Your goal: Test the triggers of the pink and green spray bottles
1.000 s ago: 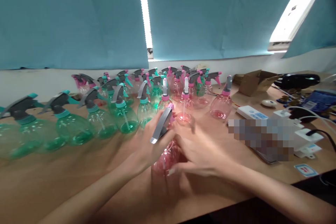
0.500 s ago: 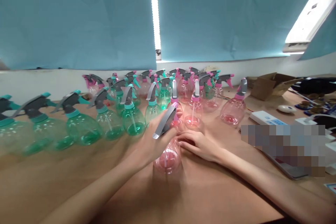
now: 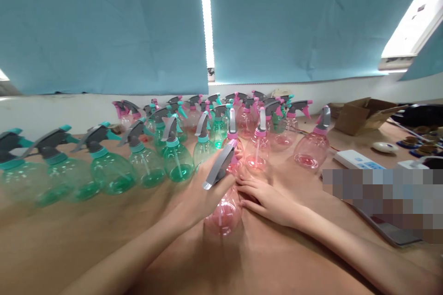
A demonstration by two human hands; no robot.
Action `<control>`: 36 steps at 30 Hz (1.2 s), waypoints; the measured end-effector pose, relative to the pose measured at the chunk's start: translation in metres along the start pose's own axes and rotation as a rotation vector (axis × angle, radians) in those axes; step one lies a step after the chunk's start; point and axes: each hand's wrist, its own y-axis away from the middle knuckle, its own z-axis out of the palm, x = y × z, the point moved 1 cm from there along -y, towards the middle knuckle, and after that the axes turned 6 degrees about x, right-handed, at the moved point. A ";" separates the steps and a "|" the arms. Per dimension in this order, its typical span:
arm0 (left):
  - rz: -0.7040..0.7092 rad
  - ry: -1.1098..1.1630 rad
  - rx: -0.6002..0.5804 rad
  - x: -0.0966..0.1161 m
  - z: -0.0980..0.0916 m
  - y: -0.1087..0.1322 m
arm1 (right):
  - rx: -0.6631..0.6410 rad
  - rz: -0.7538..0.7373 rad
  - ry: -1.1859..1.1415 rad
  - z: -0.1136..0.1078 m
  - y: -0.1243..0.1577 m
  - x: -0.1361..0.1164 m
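Note:
A clear pink spray bottle (image 3: 224, 216) with a grey trigger head stands upright in front of me. My left hand (image 3: 207, 186) is wrapped around its neck, just under the head, and covers the collar. To the right, my right hand (image 3: 268, 198) rests low with its fingers stretched toward the bottle's side. Its fingertips are at the bottle or very close; I cannot tell whether they touch. Just beyond the hands are a pink spray bottle (image 3: 256, 156) and a green spray bottle (image 3: 178, 163).
Several green bottles, one of them a green spray bottle (image 3: 112, 170), form a row to the left. More pink and green bottles crowd the back by the wall. On the right lie a white power strip (image 3: 358, 160), a white computer mouse (image 3: 385, 147) and an open cardboard box (image 3: 360, 115).
The view has shifted slightly, so everything sits a little lower and further right. My left hand keeps its hold on the pink spray bottle. My right hand's fingers look slightly straighter.

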 end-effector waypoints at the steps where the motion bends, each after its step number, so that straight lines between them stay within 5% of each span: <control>1: 0.003 -0.001 -0.005 0.001 0.000 0.000 | -0.005 -0.005 0.011 -0.001 0.000 0.000; 36: -0.027 -0.048 -0.068 0.006 0.000 -0.001 | -0.012 0.020 -0.033 -0.001 0.005 0.003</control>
